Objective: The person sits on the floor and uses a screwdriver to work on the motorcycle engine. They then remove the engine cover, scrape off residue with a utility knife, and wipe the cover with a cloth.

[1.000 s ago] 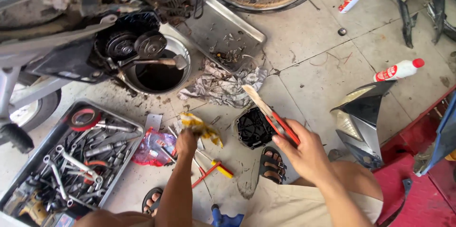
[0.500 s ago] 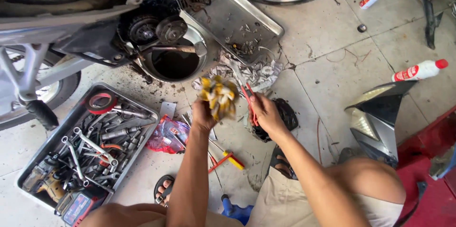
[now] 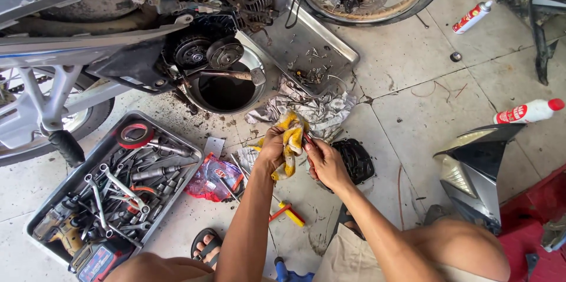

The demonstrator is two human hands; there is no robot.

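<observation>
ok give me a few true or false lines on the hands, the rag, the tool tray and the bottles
1. The left hand grips a yellow rag. True.
2. The right hand rests inside the tool tray. False: it is at the rag, pinching a thin red-handled tool.
3. The tool tray sits on the person's left. True.
4. The round basin under the engine is yellow. False: it is bare metal.
5. Both white bottles, the far bottle and the near bottle, lie on the floor. True.
</observation>
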